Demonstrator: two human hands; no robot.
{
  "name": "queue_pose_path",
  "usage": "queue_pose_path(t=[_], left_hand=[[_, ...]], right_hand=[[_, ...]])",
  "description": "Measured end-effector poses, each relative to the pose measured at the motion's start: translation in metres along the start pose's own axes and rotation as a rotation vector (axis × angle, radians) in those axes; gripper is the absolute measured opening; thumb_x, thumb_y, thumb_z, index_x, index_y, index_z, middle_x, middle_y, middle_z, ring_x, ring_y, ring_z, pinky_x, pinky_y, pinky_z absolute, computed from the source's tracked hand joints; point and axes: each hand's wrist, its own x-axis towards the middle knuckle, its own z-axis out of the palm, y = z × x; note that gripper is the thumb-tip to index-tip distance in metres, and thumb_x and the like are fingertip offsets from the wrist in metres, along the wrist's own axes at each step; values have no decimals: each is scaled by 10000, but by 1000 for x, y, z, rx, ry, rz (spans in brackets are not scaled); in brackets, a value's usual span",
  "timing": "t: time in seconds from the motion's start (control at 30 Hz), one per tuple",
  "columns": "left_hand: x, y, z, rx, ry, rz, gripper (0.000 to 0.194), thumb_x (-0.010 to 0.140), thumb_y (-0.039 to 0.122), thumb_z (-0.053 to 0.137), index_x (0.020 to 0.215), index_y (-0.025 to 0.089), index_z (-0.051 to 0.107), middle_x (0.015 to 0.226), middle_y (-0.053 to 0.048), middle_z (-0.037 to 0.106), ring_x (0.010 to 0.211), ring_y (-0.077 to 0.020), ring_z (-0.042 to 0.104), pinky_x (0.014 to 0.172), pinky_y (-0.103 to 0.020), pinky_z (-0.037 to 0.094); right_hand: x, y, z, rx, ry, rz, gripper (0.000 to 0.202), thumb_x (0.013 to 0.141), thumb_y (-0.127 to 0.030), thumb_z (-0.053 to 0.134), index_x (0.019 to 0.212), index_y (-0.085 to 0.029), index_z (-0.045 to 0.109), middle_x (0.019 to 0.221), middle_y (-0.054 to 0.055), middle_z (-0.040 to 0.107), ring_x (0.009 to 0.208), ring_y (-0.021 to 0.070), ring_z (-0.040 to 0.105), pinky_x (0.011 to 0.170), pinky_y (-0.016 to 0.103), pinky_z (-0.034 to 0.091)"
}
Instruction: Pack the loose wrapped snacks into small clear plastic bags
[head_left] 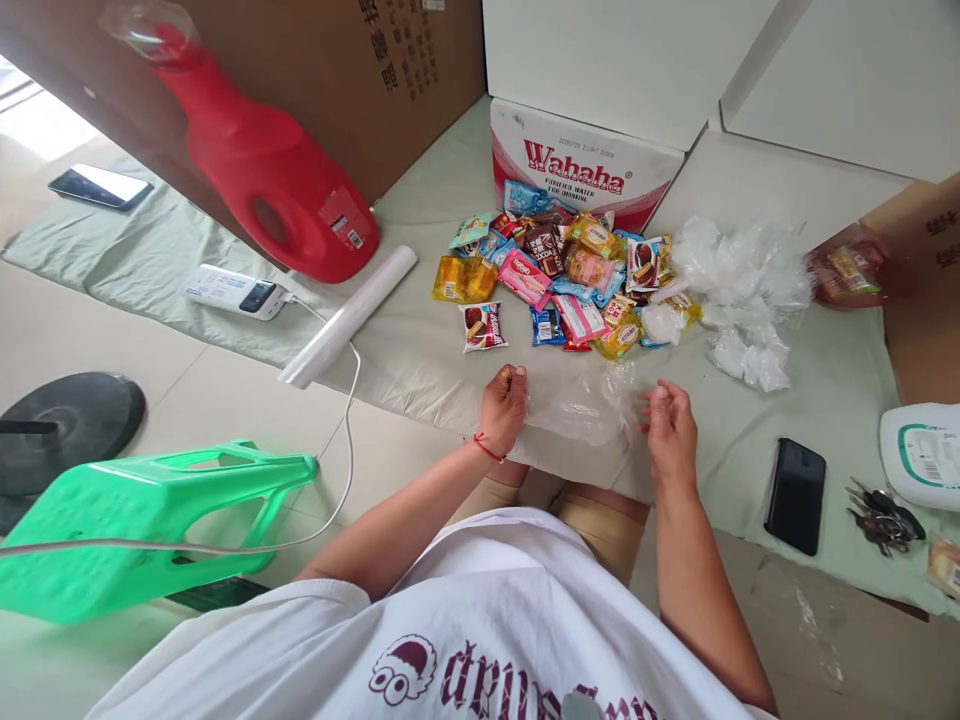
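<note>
My left hand point(504, 408) is closed on one end of a clear plastic bag point(574, 405), which stretches to the right over the near edge of the cloth. At the bag's other end, my right hand point(670, 425) has its fingers half bent and apart, seemingly just clear of the plastic. Just beyond both hands lies a heap of wrapped snacks, among them a pink packet point(525, 278), a brown cocoa packet point(544, 249) and a yellow packet point(617, 328). One small cake packet point(483, 327) rests at the heap's near left.
Crumpled clear bags point(739, 270) lie right of the snacks, beside a filled bag point(850, 270). A Wahaha carton point(581, 165) stands behind. Leftward are a plastic roll point(349, 318), red jug point(270, 180), power bank point(236, 292) and green stool point(142, 530); rightward, a phone point(796, 495) and keys point(886, 520).
</note>
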Motion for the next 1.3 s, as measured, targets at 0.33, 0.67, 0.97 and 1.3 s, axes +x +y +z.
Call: queue_pose_path(t=[0.33,0.67,0.97,1.3], left_hand=[[20,-1,-45,324,150,151,422,970,471,570,663,223,421,570,60,391,549,-112,349,549,-252,276],[32,21,-53,595,227,341,279,751,208,771,1004,187,656,988,-48,611,770,-174,546,809,-332,465],[-70,50,4,52,-553,-347,451,825,635,713,796,191,635,659,-4,562,503,-101,505,444,-229,305],[-72,26,40,-276,-518,-615,464,533,375,1001,741,142,659,754,-32,662,773,-179,710,755,-306,580]], right_hand=[[6,21,-20,-66,-121,90,436,719,-598,765,827,-180,708,639,-5,622,547,121,463,534,265,358],[0,1,-58,-308,-252,-38,341,825,-548,676,823,-208,696,692,22,662,639,173,563,627,301,426],[-72,-56,-45,-554,-152,-719,138,1010,-301,582,977,-241,701,816,40,699,745,186,619,729,315,469],[-134,-44,-32,-620,-456,-934,165,1003,-175,567,971,-249,710,698,26,613,670,180,554,636,330,427]])
